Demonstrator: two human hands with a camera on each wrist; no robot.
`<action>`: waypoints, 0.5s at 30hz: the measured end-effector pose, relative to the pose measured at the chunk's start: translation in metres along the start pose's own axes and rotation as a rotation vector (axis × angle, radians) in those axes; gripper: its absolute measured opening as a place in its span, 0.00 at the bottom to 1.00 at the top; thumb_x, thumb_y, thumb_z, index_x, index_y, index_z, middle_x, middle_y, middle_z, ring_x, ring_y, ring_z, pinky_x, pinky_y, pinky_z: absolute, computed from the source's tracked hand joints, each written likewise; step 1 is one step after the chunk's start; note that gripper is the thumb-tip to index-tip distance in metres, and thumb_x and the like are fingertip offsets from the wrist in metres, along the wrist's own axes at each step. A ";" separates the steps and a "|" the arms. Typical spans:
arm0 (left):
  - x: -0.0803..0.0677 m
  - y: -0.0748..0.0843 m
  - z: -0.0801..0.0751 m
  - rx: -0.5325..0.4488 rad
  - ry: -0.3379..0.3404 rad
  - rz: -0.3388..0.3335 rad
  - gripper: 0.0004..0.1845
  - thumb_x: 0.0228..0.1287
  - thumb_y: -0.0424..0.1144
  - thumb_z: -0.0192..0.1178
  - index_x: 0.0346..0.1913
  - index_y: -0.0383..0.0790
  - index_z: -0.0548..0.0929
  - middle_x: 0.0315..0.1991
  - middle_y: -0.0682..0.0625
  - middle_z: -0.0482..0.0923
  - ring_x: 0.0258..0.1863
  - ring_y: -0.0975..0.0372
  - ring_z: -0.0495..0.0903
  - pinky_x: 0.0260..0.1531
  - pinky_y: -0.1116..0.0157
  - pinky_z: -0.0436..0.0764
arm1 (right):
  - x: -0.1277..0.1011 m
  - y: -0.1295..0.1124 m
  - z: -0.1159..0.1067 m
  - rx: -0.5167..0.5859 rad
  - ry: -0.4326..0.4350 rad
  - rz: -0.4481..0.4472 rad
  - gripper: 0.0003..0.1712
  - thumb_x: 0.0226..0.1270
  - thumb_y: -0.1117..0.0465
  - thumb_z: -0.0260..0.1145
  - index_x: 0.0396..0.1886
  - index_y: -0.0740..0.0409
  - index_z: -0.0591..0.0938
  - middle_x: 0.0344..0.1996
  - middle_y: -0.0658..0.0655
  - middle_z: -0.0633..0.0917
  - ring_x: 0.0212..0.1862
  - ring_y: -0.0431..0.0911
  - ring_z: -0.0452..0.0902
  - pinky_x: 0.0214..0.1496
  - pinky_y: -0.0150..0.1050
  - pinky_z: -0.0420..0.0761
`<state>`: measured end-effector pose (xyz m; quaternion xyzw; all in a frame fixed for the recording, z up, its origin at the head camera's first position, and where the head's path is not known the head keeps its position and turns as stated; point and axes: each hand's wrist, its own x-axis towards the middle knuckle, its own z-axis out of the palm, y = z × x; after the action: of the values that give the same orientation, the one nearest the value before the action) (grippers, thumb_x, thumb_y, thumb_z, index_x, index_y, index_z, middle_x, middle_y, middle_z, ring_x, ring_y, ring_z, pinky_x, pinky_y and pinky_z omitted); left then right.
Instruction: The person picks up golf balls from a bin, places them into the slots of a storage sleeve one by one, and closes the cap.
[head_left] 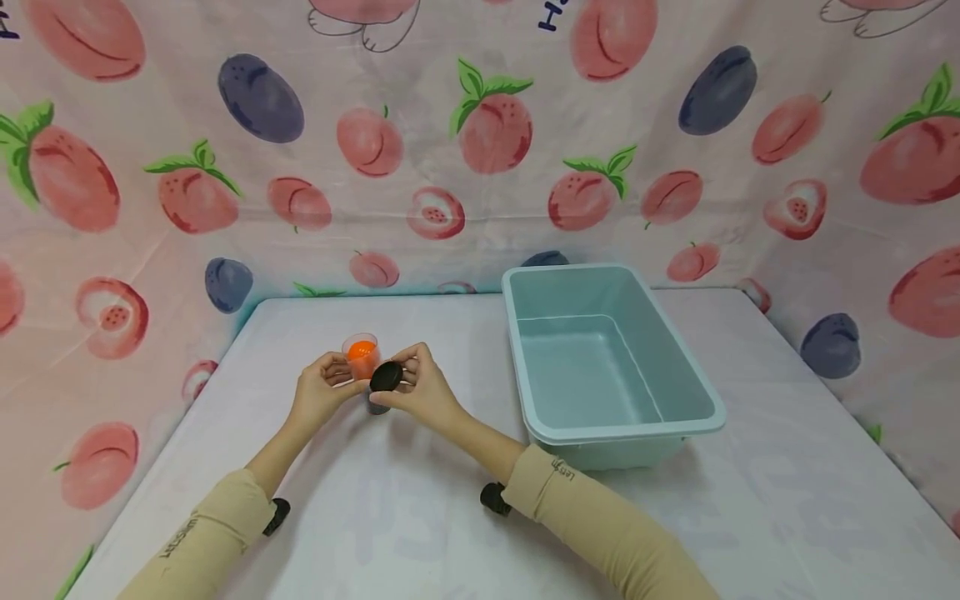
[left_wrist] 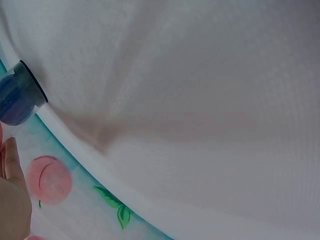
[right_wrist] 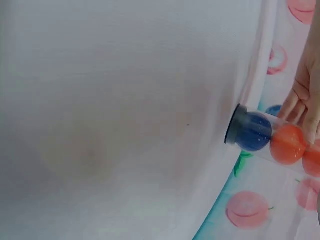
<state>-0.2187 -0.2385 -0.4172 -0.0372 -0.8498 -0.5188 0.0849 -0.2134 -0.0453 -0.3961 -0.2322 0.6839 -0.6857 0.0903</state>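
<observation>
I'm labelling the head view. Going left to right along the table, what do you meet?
Left hand → clear tube with an orange ball → black cap → right hand → pale blue bin.

The tube (head_left: 365, 367) stands on the table (head_left: 420, 517), left of the tub (head_left: 600, 358).

A clear plastic tube (head_left: 363, 360) is standing upright on its dark base near the table's middle, at about nine o'clock from the blue tub. It is showing an orange ball (head_left: 362, 350) at its open top; the right wrist view is showing a blue ball (right_wrist: 253, 132) lying at the bottom beneath an orange one. A black round lid (head_left: 386, 377) is sitting off the tube, tilted, at about four o'clock from its mouth.
</observation>
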 end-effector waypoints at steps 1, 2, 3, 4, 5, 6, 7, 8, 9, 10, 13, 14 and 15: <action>0.000 0.000 0.000 0.000 0.000 -0.005 0.22 0.51 0.31 0.70 0.47 0.26 0.73 0.46 0.30 0.80 0.36 0.77 0.79 0.41 0.78 0.79 | 0.001 -0.001 0.000 0.009 0.016 -0.007 0.28 0.55 0.73 0.68 0.50 0.67 0.63 0.52 0.69 0.77 0.54 0.56 0.78 0.53 0.35 0.80; 0.000 0.000 0.000 0.003 0.001 -0.012 0.22 0.51 0.31 0.70 0.47 0.26 0.73 0.46 0.30 0.80 0.38 0.73 0.81 0.41 0.78 0.80 | 0.003 -0.002 -0.001 0.023 0.026 -0.021 0.27 0.55 0.74 0.68 0.50 0.68 0.62 0.52 0.70 0.77 0.54 0.57 0.78 0.54 0.36 0.80; 0.000 0.000 0.000 0.012 0.001 -0.019 0.22 0.52 0.32 0.70 0.48 0.27 0.74 0.46 0.31 0.79 0.40 0.69 0.82 0.41 0.77 0.80 | 0.004 -0.003 -0.001 0.034 0.038 -0.030 0.27 0.55 0.74 0.68 0.49 0.68 0.62 0.52 0.70 0.76 0.54 0.57 0.78 0.54 0.37 0.80; -0.001 0.001 0.000 0.015 -0.001 -0.025 0.23 0.52 0.33 0.70 0.48 0.27 0.74 0.47 0.32 0.79 0.42 0.63 0.83 0.42 0.77 0.80 | 0.005 -0.003 -0.002 0.039 0.051 -0.036 0.27 0.55 0.74 0.68 0.49 0.68 0.63 0.51 0.70 0.76 0.53 0.57 0.78 0.54 0.37 0.80; -0.001 0.001 0.001 0.018 -0.001 -0.027 0.23 0.51 0.34 0.70 0.48 0.28 0.74 0.47 0.32 0.79 0.44 0.58 0.83 0.42 0.76 0.80 | 0.007 -0.003 -0.003 0.041 0.068 -0.040 0.27 0.54 0.74 0.68 0.50 0.68 0.63 0.51 0.70 0.77 0.53 0.57 0.78 0.54 0.38 0.80; -0.001 0.001 0.001 0.018 -0.001 -0.028 0.24 0.51 0.35 0.71 0.48 0.28 0.74 0.47 0.33 0.79 0.45 0.53 0.83 0.42 0.76 0.80 | 0.008 -0.003 -0.004 0.039 0.085 -0.044 0.28 0.54 0.74 0.68 0.50 0.68 0.64 0.51 0.70 0.77 0.52 0.56 0.78 0.54 0.38 0.80; -0.001 0.002 0.002 0.020 -0.001 -0.028 0.24 0.50 0.36 0.71 0.48 0.28 0.74 0.47 0.33 0.80 0.46 0.51 0.82 0.43 0.76 0.80 | 0.010 -0.003 -0.005 0.033 0.101 -0.047 0.28 0.54 0.73 0.69 0.51 0.68 0.64 0.50 0.70 0.77 0.52 0.56 0.78 0.54 0.38 0.80; -0.001 0.002 0.002 0.021 -0.001 -0.027 0.25 0.50 0.37 0.71 0.49 0.28 0.74 0.47 0.33 0.79 0.47 0.49 0.82 0.43 0.76 0.80 | 0.011 -0.003 -0.005 0.030 0.115 -0.048 0.28 0.54 0.73 0.69 0.51 0.68 0.64 0.51 0.70 0.77 0.52 0.55 0.78 0.55 0.38 0.80; -0.001 0.003 0.002 0.021 0.000 -0.025 0.25 0.50 0.37 0.71 0.49 0.28 0.74 0.47 0.33 0.80 0.47 0.48 0.82 0.43 0.76 0.80 | 0.013 -0.004 -0.006 0.027 0.128 -0.048 0.28 0.55 0.73 0.68 0.52 0.68 0.65 0.51 0.69 0.78 0.52 0.55 0.78 0.55 0.39 0.80; -0.001 0.003 0.002 0.018 0.001 -0.024 0.25 0.49 0.37 0.71 0.48 0.28 0.74 0.47 0.33 0.80 0.47 0.48 0.82 0.43 0.76 0.80 | 0.015 -0.004 -0.007 0.026 0.139 -0.054 0.28 0.55 0.73 0.68 0.53 0.68 0.65 0.51 0.69 0.78 0.52 0.55 0.78 0.55 0.39 0.80; -0.001 0.003 0.002 0.023 0.009 -0.022 0.25 0.49 0.37 0.72 0.48 0.28 0.75 0.46 0.33 0.80 0.47 0.48 0.82 0.43 0.76 0.80 | 0.020 -0.006 -0.007 0.024 0.150 -0.079 0.28 0.56 0.73 0.67 0.54 0.69 0.66 0.52 0.70 0.77 0.52 0.56 0.77 0.56 0.40 0.79; -0.001 0.002 0.001 0.022 0.012 -0.023 0.25 0.49 0.37 0.72 0.48 0.28 0.75 0.46 0.33 0.80 0.47 0.48 0.82 0.43 0.76 0.80 | 0.022 -0.007 -0.006 0.027 0.150 -0.091 0.28 0.56 0.73 0.67 0.55 0.69 0.66 0.52 0.70 0.77 0.52 0.56 0.76 0.57 0.40 0.78; -0.001 0.001 0.001 0.024 0.014 -0.024 0.25 0.49 0.36 0.72 0.48 0.29 0.75 0.46 0.33 0.80 0.47 0.48 0.82 0.43 0.77 0.80 | 0.024 -0.008 -0.006 0.031 0.146 -0.102 0.28 0.56 0.73 0.67 0.55 0.70 0.66 0.52 0.70 0.77 0.53 0.57 0.76 0.58 0.40 0.78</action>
<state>-0.2180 -0.2368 -0.4165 -0.0226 -0.8558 -0.5097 0.0851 -0.2355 -0.0503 -0.3835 -0.2145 0.6653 -0.7151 0.0087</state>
